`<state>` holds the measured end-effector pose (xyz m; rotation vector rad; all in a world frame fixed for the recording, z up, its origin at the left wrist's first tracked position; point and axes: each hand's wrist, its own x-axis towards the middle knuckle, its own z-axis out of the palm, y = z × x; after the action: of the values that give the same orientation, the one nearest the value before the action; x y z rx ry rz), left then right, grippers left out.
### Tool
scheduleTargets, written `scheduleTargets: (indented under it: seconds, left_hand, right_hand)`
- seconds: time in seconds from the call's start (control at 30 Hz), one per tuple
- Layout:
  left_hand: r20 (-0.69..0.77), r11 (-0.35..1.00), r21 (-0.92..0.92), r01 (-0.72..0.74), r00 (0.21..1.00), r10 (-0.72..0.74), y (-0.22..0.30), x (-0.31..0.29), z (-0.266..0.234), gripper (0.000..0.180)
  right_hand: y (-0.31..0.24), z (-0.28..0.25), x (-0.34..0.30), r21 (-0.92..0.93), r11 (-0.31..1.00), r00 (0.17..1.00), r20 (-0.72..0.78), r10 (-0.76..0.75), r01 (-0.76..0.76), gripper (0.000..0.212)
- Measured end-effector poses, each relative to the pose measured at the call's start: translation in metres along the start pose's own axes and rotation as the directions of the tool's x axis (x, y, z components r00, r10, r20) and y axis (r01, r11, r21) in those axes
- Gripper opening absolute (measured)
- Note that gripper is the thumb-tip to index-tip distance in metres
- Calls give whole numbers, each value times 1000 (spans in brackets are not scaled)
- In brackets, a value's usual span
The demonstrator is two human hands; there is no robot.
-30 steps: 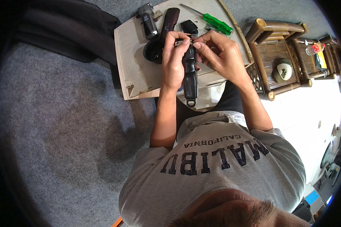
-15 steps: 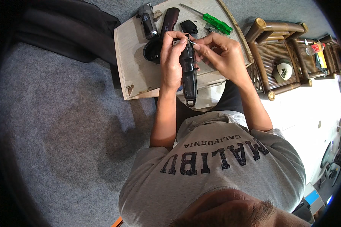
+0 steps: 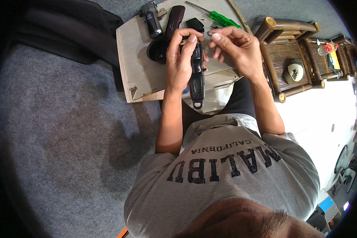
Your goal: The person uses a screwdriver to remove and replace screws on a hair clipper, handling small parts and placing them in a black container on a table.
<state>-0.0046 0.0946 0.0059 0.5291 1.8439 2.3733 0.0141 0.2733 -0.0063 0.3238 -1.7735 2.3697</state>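
My left hand is wrapped round a long black hair clipper body, held upright with its hanging loop toward me. Fingers hide the clipper's far end. My right hand is raised just right of it, apart from the clipper, thumb and forefinger pinched together. Whatever tiny thing sits in that pinch is too small to name. Beyond the hands lie a dark maroon clipper cover, a small black block-shaped part and a green-handled screwdriver.
The worn wooden tabletop also bears a grey-black trimmer and a round black container beside my left hand. Right of the table stands a bamboo chair with a cap on it. Dark cloth lies at the left.
My right hand has drawn away from the clipper's far end, to the right and slightly up, still pinched. The left hand keeps its hold on the clipper body.
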Motion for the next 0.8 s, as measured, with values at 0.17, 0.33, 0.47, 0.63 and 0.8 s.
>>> scheduleTargets:
  seconds: [0.17,0.33,0.47,0.63,0.8]
  left_hand:
    - [17,990,107,-86,996,85,-4,0,-2,17]
    - [27,988,118,-95,995,92,-4,1,-3,16]
    - [15,997,66,-42,999,41,-3,-1,-3,16]
    - [1,1000,-16,18,1000,-18,-1,0,-2,13]
    - [-22,999,-53,10,1000,-11,0,-1,0,14]
  right_hand:
    - [-8,5,1,-180,982,998,22,60,-55,26]
    - [-6,0,2,-184,982,992,103,70,-51,26]
    - [-9,2,1,-146,986,988,114,100,-83,24]
    - [5,2,3,-696,684,779,-298,-551,218,18]
    - [5,-4,3,-904,407,846,-112,-521,131,22]
